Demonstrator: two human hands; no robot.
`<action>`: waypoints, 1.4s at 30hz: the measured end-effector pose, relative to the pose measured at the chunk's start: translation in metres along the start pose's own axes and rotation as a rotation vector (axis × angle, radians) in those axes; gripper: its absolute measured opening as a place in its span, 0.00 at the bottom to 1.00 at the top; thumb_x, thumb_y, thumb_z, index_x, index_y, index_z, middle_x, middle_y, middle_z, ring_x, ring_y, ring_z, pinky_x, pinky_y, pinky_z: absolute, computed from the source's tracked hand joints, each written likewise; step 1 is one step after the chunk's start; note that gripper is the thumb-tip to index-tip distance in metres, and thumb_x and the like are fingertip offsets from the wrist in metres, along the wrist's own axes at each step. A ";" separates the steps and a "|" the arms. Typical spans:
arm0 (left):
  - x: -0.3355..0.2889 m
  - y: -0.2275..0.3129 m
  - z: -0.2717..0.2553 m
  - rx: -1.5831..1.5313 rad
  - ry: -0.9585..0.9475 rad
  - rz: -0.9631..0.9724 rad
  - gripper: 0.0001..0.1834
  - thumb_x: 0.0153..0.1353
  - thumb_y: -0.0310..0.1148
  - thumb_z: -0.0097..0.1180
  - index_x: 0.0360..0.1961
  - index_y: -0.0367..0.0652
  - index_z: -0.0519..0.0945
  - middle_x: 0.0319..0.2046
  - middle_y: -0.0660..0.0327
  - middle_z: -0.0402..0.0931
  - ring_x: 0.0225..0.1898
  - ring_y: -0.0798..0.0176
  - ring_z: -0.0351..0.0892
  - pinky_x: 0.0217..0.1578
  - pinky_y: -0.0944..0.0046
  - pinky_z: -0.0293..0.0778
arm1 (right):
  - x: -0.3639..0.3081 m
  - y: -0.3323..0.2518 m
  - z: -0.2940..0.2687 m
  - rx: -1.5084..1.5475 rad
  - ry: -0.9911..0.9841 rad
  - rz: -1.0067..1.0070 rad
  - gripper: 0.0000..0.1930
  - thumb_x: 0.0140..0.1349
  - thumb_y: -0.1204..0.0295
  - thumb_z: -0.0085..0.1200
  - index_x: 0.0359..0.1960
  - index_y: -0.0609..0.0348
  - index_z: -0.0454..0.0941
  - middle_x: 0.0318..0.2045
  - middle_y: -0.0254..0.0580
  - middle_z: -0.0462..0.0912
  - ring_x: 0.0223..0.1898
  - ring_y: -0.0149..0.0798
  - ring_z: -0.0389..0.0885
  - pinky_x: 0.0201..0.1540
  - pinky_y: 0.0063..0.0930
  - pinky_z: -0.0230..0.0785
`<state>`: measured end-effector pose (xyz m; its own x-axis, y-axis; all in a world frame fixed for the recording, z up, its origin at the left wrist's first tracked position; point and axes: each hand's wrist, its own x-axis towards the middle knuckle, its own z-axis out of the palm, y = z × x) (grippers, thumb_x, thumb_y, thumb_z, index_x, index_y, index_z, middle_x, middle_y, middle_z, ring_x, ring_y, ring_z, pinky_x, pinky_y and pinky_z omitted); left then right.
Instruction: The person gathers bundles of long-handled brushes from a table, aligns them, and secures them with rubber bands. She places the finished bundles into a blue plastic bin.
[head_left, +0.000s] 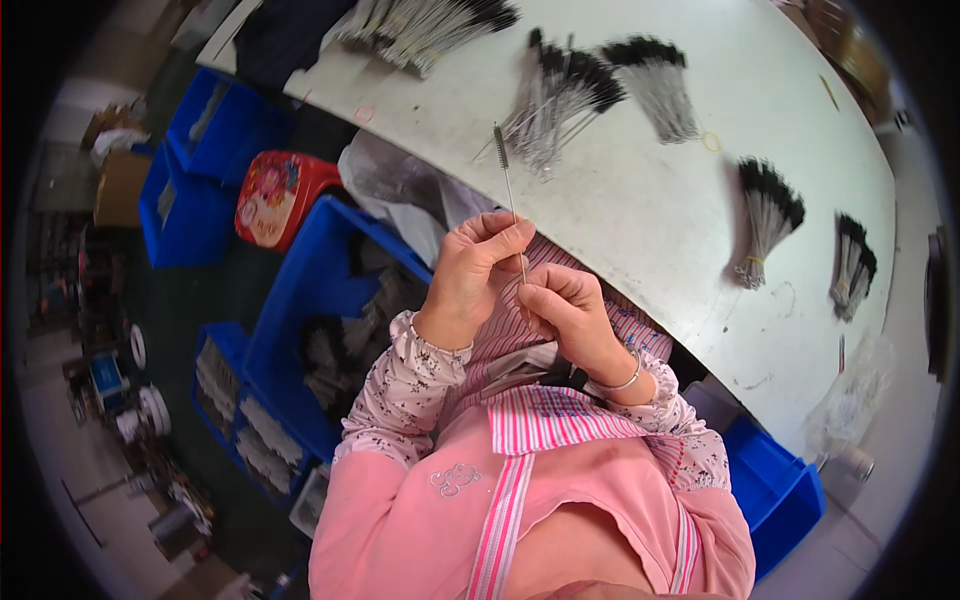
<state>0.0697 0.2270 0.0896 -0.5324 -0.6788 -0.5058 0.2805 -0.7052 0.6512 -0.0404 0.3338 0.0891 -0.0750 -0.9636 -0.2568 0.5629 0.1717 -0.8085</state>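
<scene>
Head view: thin brush [502, 154] pinched at two places

Left hand [468, 272] grasped it nearer the bristled end [500, 143]; right hand [572, 312] pinched it lower. Long axis ran from right hand past left, bristles pointing across the counter's [640, 220] near edge; lower tip not clearly seen.

Your left hand [468, 278] and right hand [572, 312] pinch 1 thin brush [508, 185], bristles toward 12 o'clock; 2 brush bundles [768, 212] lie at 3 o'clock, a blue bin [305, 270] at 9.
</scene>
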 end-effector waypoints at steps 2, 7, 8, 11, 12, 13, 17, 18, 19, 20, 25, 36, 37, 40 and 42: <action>0.004 0.000 0.013 0.065 -0.048 0.007 0.05 0.57 0.25 0.62 0.35 0.41 0.79 0.21 0.66 0.76 0.20 0.72 0.76 0.30 0.68 0.76 | -0.008 -0.006 -0.005 -0.021 0.033 -0.060 0.08 0.64 0.73 0.52 0.27 0.60 0.76 0.16 0.26 0.71 0.16 0.18 0.63 0.17 0.13 0.51; 0.011 -0.005 0.042 -0.002 -0.218 -0.167 0.06 0.57 0.28 0.63 0.34 0.41 0.79 0.21 0.66 0.76 0.19 0.73 0.72 0.23 0.74 0.69 | -0.022 -0.017 -0.010 0.089 0.141 -0.129 0.08 0.64 0.72 0.52 0.26 0.59 0.75 0.16 0.26 0.70 0.15 0.17 0.62 0.16 0.14 0.50; 0.013 -0.006 0.045 -0.004 -0.247 -0.192 0.06 0.57 0.28 0.63 0.34 0.41 0.79 0.20 0.66 0.75 0.19 0.73 0.72 0.23 0.74 0.69 | -0.023 -0.020 -0.010 0.111 0.153 -0.144 0.09 0.64 0.72 0.51 0.25 0.59 0.74 0.15 0.27 0.71 0.15 0.18 0.62 0.16 0.14 0.50; 0.018 -0.006 0.054 -0.009 -0.267 -0.247 0.05 0.59 0.30 0.61 0.34 0.41 0.80 0.20 0.66 0.75 0.18 0.72 0.72 0.21 0.73 0.67 | -0.024 -0.026 -0.010 0.161 0.172 -0.188 0.10 0.63 0.72 0.51 0.23 0.60 0.73 0.15 0.29 0.71 0.14 0.20 0.61 0.16 0.16 0.50; 0.018 -0.007 0.056 -0.012 -0.262 -0.261 0.05 0.60 0.31 0.61 0.34 0.41 0.80 0.19 0.65 0.75 0.18 0.71 0.71 0.20 0.72 0.66 | -0.025 -0.027 -0.010 0.172 0.173 -0.205 0.10 0.63 0.72 0.51 0.23 0.59 0.72 0.14 0.29 0.70 0.14 0.20 0.61 0.16 0.16 0.49; 0.018 -0.008 0.057 0.002 -0.254 -0.253 0.06 0.60 0.31 0.61 0.35 0.41 0.80 0.19 0.65 0.75 0.18 0.71 0.71 0.20 0.72 0.66 | -0.025 -0.027 -0.011 0.183 0.169 -0.221 0.10 0.63 0.72 0.51 0.23 0.59 0.72 0.14 0.29 0.70 0.14 0.20 0.60 0.16 0.16 0.49; 0.019 -0.013 0.057 0.035 -0.209 -0.214 0.07 0.60 0.30 0.61 0.37 0.40 0.80 0.20 0.65 0.75 0.18 0.70 0.71 0.21 0.72 0.66 | -0.023 -0.019 -0.017 0.165 0.172 -0.236 0.10 0.63 0.73 0.51 0.23 0.59 0.72 0.14 0.27 0.69 0.14 0.19 0.59 0.16 0.16 0.48; 0.020 -0.015 0.057 0.039 -0.195 -0.203 0.07 0.59 0.30 0.61 0.37 0.40 0.80 0.20 0.65 0.75 0.18 0.70 0.71 0.21 0.72 0.66 | -0.023 -0.016 -0.018 0.170 0.171 -0.240 0.10 0.63 0.73 0.51 0.23 0.59 0.72 0.14 0.27 0.69 0.14 0.19 0.59 0.16 0.16 0.48; 0.021 -0.016 0.056 0.046 -0.183 -0.208 0.07 0.59 0.30 0.61 0.37 0.40 0.80 0.20 0.65 0.75 0.18 0.71 0.71 0.21 0.72 0.66 | -0.022 -0.014 -0.020 0.177 0.171 -0.244 0.10 0.63 0.73 0.51 0.23 0.59 0.72 0.14 0.26 0.68 0.14 0.19 0.59 0.16 0.16 0.48; 0.022 -0.017 0.055 0.053 -0.170 -0.213 0.07 0.59 0.30 0.61 0.37 0.40 0.80 0.20 0.65 0.75 0.19 0.71 0.71 0.21 0.72 0.67 | -0.021 -0.013 -0.021 0.185 0.160 -0.234 0.10 0.63 0.73 0.51 0.23 0.59 0.72 0.15 0.25 0.69 0.15 0.18 0.60 0.17 0.15 0.48; 0.028 -0.016 0.051 0.053 -0.170 -0.183 0.08 0.59 0.30 0.61 0.37 0.39 0.79 0.20 0.65 0.74 0.19 0.71 0.72 0.23 0.73 0.67 | -0.017 -0.010 -0.024 0.184 0.158 -0.215 0.11 0.65 0.71 0.51 0.24 0.59 0.74 0.16 0.24 0.69 0.17 0.17 0.61 0.19 0.14 0.48; 0.166 0.058 0.027 0.899 0.168 0.438 0.09 0.61 0.32 0.54 0.38 0.38 0.78 0.24 0.67 0.73 0.21 0.74 0.69 0.24 0.73 0.66 | 0.015 -0.007 -0.061 0.106 0.348 -0.148 0.15 0.67 0.65 0.51 0.25 0.62 0.77 0.14 0.26 0.69 0.15 0.19 0.61 0.18 0.15 0.50; 0.187 0.058 0.023 0.972 0.223 0.465 0.10 0.61 0.33 0.54 0.39 0.37 0.78 0.25 0.67 0.74 0.22 0.75 0.69 0.24 0.73 0.65 | 0.019 -0.005 -0.061 0.116 0.351 -0.134 0.15 0.67 0.65 0.51 0.25 0.62 0.77 0.14 0.26 0.69 0.15 0.19 0.60 0.18 0.15 0.49; 0.231 0.046 0.021 1.076 0.313 0.447 0.14 0.60 0.36 0.54 0.38 0.33 0.78 0.30 0.56 0.78 0.31 0.63 0.76 0.35 0.64 0.70 | 0.029 -0.004 -0.062 0.118 0.371 -0.118 0.14 0.66 0.65 0.51 0.26 0.61 0.77 0.14 0.27 0.69 0.16 0.19 0.61 0.18 0.16 0.50; 0.247 0.038 0.015 1.172 0.321 0.481 0.21 0.60 0.40 0.55 0.42 0.30 0.75 0.36 0.47 0.80 0.39 0.52 0.79 0.43 0.58 0.72 | 0.036 -0.003 -0.064 0.095 0.371 -0.117 0.13 0.66 0.66 0.50 0.27 0.61 0.77 0.16 0.28 0.71 0.16 0.20 0.62 0.19 0.16 0.51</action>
<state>-0.0629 0.0353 -0.0021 -0.3153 -0.9446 -0.0917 -0.5568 0.1059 0.8239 -0.0975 0.3117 0.0481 -0.4252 -0.8331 -0.3537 0.6052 0.0289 -0.7956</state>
